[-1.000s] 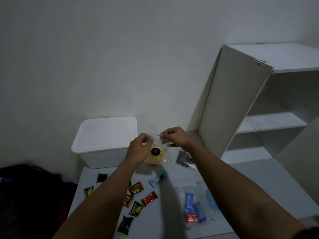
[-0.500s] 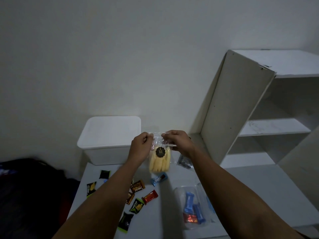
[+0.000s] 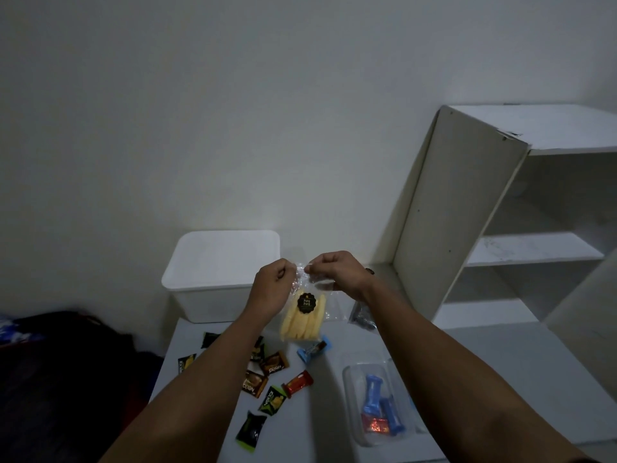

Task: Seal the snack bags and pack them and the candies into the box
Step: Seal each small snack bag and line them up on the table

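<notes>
Snack bag (image 3: 304, 312), clear with yellow sticks and a dark round label, hangs above the bench (image 3: 320, 396), pinched at its top edge by both hands: left hand (image 3: 272, 289) and right hand (image 3: 334, 270), fingers closed on the plastic. White box (image 3: 220, 272) sits behind, lid on. Candies (image 3: 267, 375) lie scattered on the bench below; another clear bag (image 3: 377, 402) with blue and red sweets lies right. Second dark bag (image 3: 362, 315) near the shelf unit (image 3: 500, 228).

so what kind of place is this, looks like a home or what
Probably a plain room at home, not a shop or workshop: a bare white wall, an empty white shelf unit beside a small white table strewn with candies, and a lidded white box against the wall.
</notes>
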Demonstrator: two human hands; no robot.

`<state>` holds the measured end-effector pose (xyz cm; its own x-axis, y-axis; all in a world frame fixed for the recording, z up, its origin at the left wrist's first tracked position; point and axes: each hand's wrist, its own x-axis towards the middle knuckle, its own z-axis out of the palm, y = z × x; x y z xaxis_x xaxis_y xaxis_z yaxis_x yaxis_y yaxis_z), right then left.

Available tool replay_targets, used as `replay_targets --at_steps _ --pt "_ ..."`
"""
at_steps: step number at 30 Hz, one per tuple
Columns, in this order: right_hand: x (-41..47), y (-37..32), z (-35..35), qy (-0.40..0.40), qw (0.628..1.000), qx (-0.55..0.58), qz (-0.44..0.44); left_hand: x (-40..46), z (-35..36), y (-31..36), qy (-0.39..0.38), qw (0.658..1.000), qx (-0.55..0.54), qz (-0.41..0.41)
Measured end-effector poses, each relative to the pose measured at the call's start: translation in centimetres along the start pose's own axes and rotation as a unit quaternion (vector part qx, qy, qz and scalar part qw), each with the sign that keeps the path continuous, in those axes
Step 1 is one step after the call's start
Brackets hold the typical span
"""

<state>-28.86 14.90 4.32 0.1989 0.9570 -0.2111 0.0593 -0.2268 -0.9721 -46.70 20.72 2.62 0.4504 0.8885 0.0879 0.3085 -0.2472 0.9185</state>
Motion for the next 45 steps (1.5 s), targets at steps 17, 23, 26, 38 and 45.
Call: replay_targets --at_steps 17,23,26,38,45 --pt "-0.2 -0.6 0.3 -0.017 0.999 0.037 0.008 -0.1 -1.0 0.7 0.029 0.995 -0.089 -0.045" --pt "-0.3 -0.6 0.1 -0.012 0.999 0.039 0.012 0.2 -0.6 0.7 0.03 0.993 -0.1 -0.055" --pt "-0.5 -0.2 -0.3 -0.009 0.999 0.045 0.019 0.2 -0.5 1.0 0.054 0.993 -0.09 -0.062" --pt "-1.4 -0.2 -0.9 0.011 0.999 0.038 -0.012 0.3 1.0 1.3 0.057 0.987 -0.128 -0.078" --pt "-2.1 0.2 -1.5 0.027 0.997 0.067 -0.002 0.3 0.9 1.2 0.05 0.989 -0.118 -0.07"
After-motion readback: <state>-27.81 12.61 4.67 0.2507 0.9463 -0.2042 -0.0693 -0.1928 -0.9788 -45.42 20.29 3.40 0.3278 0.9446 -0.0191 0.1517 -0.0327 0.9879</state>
